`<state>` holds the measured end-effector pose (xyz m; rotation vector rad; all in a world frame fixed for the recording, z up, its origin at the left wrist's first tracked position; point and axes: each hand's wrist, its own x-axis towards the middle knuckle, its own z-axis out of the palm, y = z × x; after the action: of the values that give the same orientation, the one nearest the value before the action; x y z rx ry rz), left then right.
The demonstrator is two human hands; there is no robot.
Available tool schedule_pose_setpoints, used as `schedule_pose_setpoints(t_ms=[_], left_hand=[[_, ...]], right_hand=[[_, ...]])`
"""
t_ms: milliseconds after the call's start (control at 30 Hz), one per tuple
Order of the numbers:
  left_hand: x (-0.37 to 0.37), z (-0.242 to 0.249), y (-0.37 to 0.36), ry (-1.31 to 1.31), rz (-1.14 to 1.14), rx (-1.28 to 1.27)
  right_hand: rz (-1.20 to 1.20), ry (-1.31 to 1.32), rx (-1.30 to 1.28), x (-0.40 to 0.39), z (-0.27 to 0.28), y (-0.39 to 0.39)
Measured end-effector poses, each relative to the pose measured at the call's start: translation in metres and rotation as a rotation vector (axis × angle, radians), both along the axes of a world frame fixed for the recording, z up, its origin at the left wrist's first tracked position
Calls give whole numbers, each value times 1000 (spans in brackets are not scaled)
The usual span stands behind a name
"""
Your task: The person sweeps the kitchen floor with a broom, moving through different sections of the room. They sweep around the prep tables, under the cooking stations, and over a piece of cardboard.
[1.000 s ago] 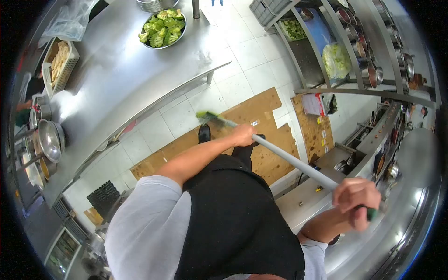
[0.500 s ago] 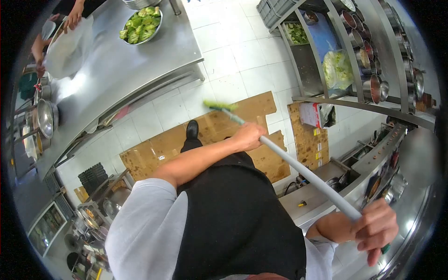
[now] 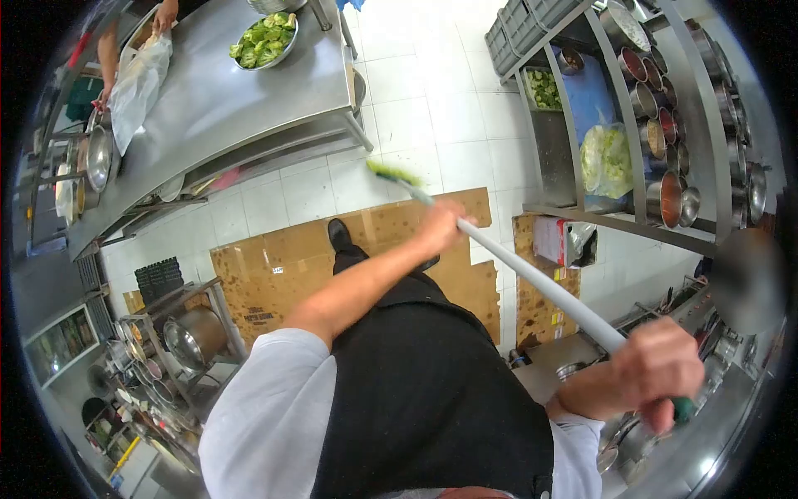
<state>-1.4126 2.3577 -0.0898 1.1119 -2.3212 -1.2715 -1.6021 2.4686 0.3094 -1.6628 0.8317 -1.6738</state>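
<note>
A broom with a long grey handle (image 3: pixel 540 283) slants across the view, its green bristles (image 3: pixel 397 173) on the white tiled floor just beyond the cardboard. My left hand (image 3: pixel 445 226) is closed round the lower part of the handle, above the bristle head. Near the handle's green-tipped upper end, my right hand (image 3: pixel 658 366) grips it, slightly blurred. Flattened brown cardboard (image 3: pixel 349 258) lies under my black shoes (image 3: pixel 338 235). A black apron covers my front.
At upper left, a steel table (image 3: pixel 249 108) bears a bowl of cut greens (image 3: pixel 266 41); another person's hands (image 3: pixel 165 15) hold a plastic bag (image 3: pixel 141 87). A steel rack (image 3: pixel 540 158) with metal pots stands right. A pot shelf (image 3: pixel 195 337) is at lower left.
The view has shifted, showing more cardboard and the lower-left shelf. The bristles now appear closer to the table leg. Both hands still hold the broom; the other person's bag hangs narrower.
</note>
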Motion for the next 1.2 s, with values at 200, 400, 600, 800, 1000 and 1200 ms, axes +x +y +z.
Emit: schedule_pose_setpoints(t_ms=[200,400,600,800,1000,1200], left_hand=[[-35,0,27,-25,-189,33],[-33,-87,-105,-200,148,-109],[-62,-76,-131,17,164,-258],[-113,23,-40,285,-237,98],[-117,-21,-35,289,-749,185],[-111,-97,-178,59,-540,68]], right_hand=[[330,202,223,-28,21,-22],[197,492,419,23,-48,-50],[-106,366,461,7,-31,-36],[-483,117,226,-53,74,10],[-529,211,379,-20,56,-30],[-518,-50,530,17,-32,-122]])
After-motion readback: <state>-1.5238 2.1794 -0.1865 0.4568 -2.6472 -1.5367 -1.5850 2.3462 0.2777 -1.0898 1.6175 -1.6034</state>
